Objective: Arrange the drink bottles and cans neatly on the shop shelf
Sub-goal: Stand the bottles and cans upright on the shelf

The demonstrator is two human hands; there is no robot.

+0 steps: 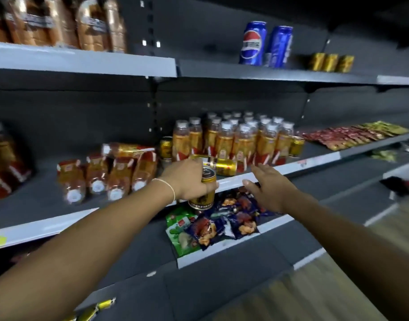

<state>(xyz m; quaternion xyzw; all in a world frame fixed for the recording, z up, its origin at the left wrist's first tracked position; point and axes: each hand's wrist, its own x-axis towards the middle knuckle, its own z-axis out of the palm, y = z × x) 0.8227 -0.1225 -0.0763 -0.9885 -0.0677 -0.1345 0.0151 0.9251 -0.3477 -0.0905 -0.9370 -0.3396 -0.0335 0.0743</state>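
Observation:
My left hand (187, 180) grips a gold can (204, 193) upright, just in front of the middle shelf's white edge (314, 162). My right hand (266, 186) is open, fingers spread, hovering beside that edge. Another gold can (224, 166) lies on its side on the shelf behind my hands. Behind it, several orange drink bottles (240, 142) stand in rows, with an upright gold can at each end (166, 148) (296, 146). More bottles (106, 174) lie tipped over to the left. On the top shelf stand two blue cola cans (253, 44) and three small gold cans (330, 63).
Snack packets (212, 225) fill the lower shelf under my hands. Red and yellow sachets (351, 136) lie on the middle shelf to the right. Wrapped bread (60, 22) sits on the top shelf at left. Wooden floor (326, 286) shows at lower right.

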